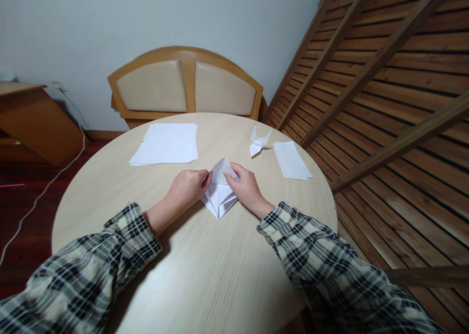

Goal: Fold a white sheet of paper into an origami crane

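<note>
A partly folded sheet of white paper (220,189) lies in a diamond shape on the round light-wood table (205,270). My left hand (186,187) is curled, its fingertips pinching the paper's left edge. My right hand (246,186) rests on the paper's right side, with fingers bent and pressing a raised flap. Both arms wear plaid sleeves.
A stack of white sheets (166,144) lies at the table's far left. A finished folded paper figure (258,143) and a narrow paper strip pile (291,160) sit at the far right. A padded wooden chair (185,85) stands behind the table. Slatted wood (395,104) rises on the right. A white cable (44,187) trails on the floor to the left.
</note>
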`<state>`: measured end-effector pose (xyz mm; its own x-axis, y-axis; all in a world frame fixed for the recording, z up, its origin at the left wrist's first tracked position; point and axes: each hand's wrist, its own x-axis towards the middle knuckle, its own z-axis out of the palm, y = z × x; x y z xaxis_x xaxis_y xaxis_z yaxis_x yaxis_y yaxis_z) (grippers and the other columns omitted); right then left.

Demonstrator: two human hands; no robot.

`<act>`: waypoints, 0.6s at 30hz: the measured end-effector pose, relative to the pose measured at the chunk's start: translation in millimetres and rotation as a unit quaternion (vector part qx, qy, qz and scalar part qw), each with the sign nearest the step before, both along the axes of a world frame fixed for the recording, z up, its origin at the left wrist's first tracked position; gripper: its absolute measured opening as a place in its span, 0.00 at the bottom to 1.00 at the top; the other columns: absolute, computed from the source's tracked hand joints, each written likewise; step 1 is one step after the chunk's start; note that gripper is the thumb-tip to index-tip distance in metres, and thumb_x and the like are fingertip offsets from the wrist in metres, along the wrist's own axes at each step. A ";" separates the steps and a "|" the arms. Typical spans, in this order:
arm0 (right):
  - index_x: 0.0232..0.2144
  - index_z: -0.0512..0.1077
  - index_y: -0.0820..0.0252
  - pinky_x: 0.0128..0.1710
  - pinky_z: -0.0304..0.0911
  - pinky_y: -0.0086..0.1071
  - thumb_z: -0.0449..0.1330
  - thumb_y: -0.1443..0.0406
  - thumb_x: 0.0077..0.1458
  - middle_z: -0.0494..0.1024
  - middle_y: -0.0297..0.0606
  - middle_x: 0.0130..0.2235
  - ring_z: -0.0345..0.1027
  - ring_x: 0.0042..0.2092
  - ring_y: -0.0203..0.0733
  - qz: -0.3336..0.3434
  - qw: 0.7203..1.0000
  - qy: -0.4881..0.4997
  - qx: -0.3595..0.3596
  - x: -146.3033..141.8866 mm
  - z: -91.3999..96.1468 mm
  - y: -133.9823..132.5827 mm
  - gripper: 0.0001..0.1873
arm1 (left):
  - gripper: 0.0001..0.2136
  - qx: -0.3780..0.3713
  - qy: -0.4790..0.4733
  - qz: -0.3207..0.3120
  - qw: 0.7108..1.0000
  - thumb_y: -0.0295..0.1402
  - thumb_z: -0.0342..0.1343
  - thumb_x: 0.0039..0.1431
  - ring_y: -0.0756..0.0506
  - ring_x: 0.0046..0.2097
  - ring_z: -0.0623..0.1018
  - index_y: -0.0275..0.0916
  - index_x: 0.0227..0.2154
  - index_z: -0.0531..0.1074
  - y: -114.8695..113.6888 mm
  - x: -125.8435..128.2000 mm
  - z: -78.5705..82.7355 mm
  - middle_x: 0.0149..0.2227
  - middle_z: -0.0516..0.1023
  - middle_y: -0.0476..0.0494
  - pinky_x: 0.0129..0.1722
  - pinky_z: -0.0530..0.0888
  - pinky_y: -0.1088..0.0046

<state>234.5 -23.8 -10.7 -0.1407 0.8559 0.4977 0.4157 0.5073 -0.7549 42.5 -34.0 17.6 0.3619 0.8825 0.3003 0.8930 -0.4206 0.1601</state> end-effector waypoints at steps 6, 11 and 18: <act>0.42 0.77 0.55 0.45 0.71 0.42 0.57 0.63 0.60 0.83 0.41 0.42 0.77 0.44 0.48 -0.022 1.000 -0.003 -0.002 -1.8 0.4 -1.4 0.10 | 0.14 -0.015 -0.001 -0.013 1.000 0.32 0.49 0.67 0.47 0.25 0.72 0.35 0.30 0.77 -3.2 5.4 5.3 0.27 0.79 0.39 0.28 0.62 0.71; 0.44 0.76 0.54 0.45 0.71 0.42 0.57 0.63 0.61 0.83 0.40 0.42 0.77 0.44 0.48 -0.023 1.000 -0.011 -0.006 0.1 -2.1 -0.4 0.11 | 0.18 -0.069 -0.133 -0.042 0.988 0.38 0.44 0.71 0.47 0.28 0.72 0.36 0.30 0.74 -3.6 -0.3 7.6 0.29 0.78 0.40 0.30 0.66 0.71; 0.44 0.76 0.56 0.43 0.70 0.40 0.56 0.62 0.61 0.82 0.41 0.43 0.76 0.43 0.48 -0.028 0.999 -0.025 -0.005 1.5 -4.1 0.5 0.11 | 0.16 -0.250 -0.387 -0.048 0.886 0.40 0.48 0.68 0.45 0.36 0.78 0.34 0.44 0.75 5.8 -27.0 5.1 0.40 0.80 0.37 0.37 0.75 0.68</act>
